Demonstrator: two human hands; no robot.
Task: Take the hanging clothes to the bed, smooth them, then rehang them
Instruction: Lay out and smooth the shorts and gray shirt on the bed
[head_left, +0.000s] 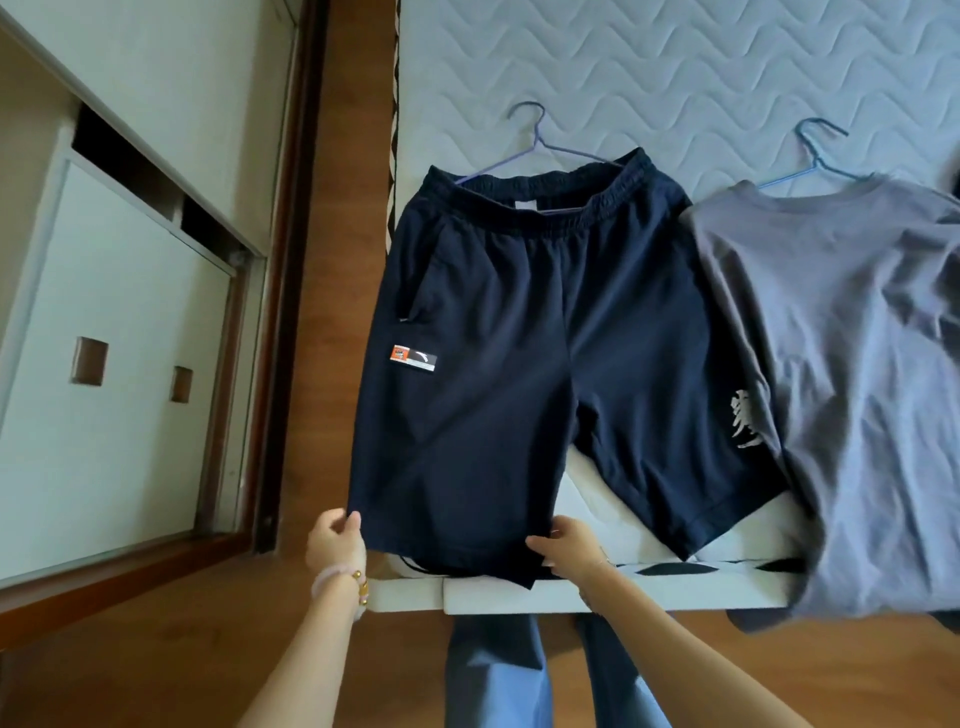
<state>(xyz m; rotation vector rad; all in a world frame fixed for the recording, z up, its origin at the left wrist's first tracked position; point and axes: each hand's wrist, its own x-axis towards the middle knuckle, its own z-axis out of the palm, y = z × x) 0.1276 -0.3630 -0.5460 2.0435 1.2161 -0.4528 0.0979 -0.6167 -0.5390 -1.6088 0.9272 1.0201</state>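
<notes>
Dark navy shorts (524, 332) lie flat on the bed (675, 73), waistband away from me, still on a purple hanger (535, 140). A small orange and grey label sits on the left leg. My left hand (335, 540) pinches the left corner of the near leg's hem. My right hand (569, 545) grips the same hem at its right corner. To the right, a grey T-shirt (852, 374) lies on a blue hanger (815, 150), its hem hanging over the bed's front edge.
The bed's white front edge (519, 595) is just below my hands. A strip of wooden floor (332, 260) runs left of the bed, beside a white sliding wardrobe (109, 364). My legs in blue trousers (493, 670) stand at the bed's foot.
</notes>
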